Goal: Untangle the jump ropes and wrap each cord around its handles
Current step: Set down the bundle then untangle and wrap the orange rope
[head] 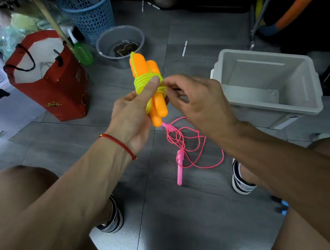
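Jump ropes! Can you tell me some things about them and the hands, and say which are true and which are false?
1. The left hand holds the orange handles. True.
2. The yellow-green cord is wrapped around the orange handles. True.
3. The pink jump rope is neatly wrapped. False: it lies loose on the floor.
4. The right hand holds the pink rope. False: its fingers are at the yellow-green cord.
5. The white bin holds a rope. False: none shows inside.

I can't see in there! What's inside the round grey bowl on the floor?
Inside the round grey plastic bowl lies something dark and brownish. The orange handles cover its near edge.
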